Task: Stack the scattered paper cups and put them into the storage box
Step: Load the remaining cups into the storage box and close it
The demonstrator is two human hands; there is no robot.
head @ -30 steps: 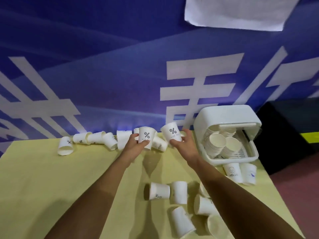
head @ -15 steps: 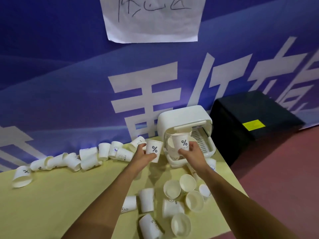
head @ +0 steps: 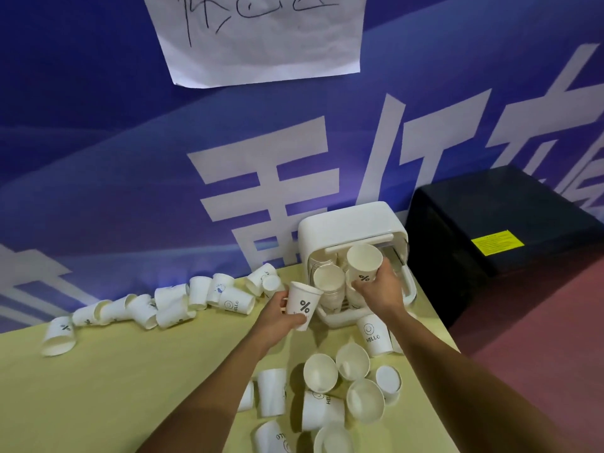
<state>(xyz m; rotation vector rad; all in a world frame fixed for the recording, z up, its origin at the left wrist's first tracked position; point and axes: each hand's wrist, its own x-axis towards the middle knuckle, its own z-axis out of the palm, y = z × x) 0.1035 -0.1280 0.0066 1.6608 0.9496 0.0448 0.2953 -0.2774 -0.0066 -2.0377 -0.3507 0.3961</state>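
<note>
Left hand: fingers curl around a percent-marked cup, at 8 o'clock of the storage box.
Right hand: grasps a second cup at the box's mouth.
Loose cups: on the table, 6 and 9 o'clock of the box.

A black "%" marks the left-hand cup gripped by the left hand and the right-hand cup held by the right hand; "HELLO" under a smiley stands on an upright cup just below the right hand, and on a lying cup left of the left hand
</note>
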